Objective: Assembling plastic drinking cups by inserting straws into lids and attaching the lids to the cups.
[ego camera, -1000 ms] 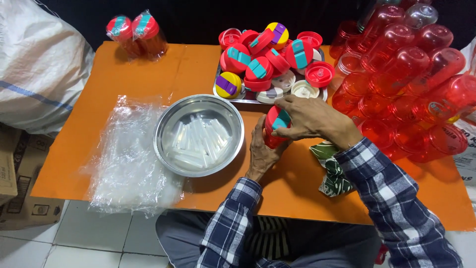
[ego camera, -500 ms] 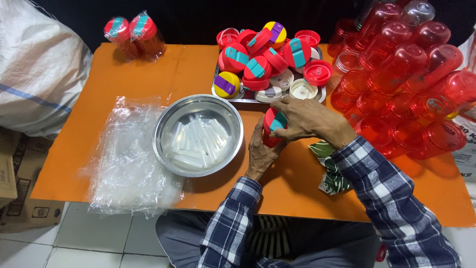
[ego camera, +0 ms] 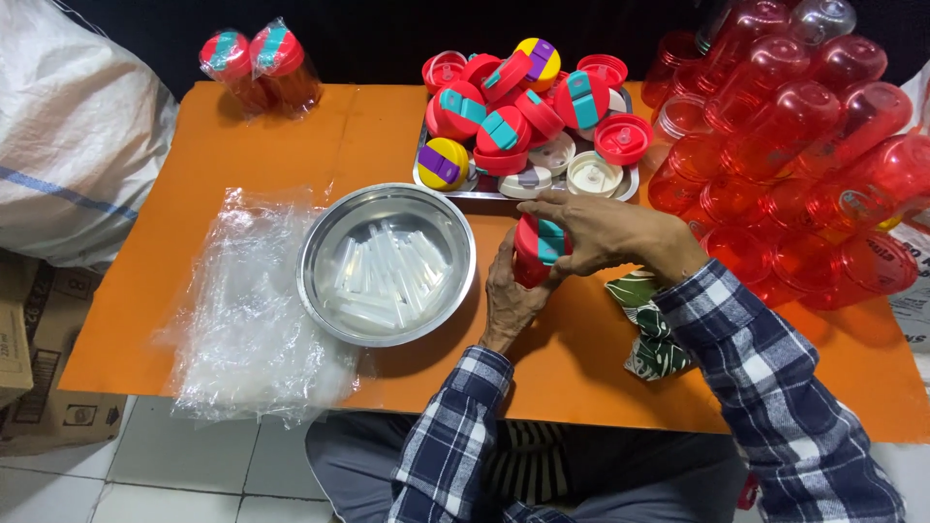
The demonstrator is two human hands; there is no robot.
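Hands meet at the middle of the frame, both closed around one red lid with a teal flap (ego camera: 536,247). The left hand (ego camera: 511,295) cups it from below, fingers wrapped up its near side; the right hand (ego camera: 605,230) comes over the top with its fingertips pressing on the teal part. The lid is held on edge just above the orange bench (ego camera: 242,165), right of the steel bowl (ego camera: 387,263).

That bowl holds a heap of short clear tubes (ego camera: 380,276), and a pile of clear plastic bags (ego camera: 254,310) lies at its left. A steel tray (ego camera: 620,192) in the upper centre carries many more red lids (ego camera: 504,131), some with yellow or purple parts. Stacked red bottles (ego camera: 804,145) fill the upper right, and two wrapped bottles (ego camera: 254,60) stand at the upper left. A folded green patterned cloth (ego camera: 651,324) lies under the right forearm.

To my eye, this fitting goes best with the lower hand holding firm while the upper fingers press squarely, not at a slant, so the teal flap seats evenly. Keeping the lid low and near the bowl should spare small parts a fall.
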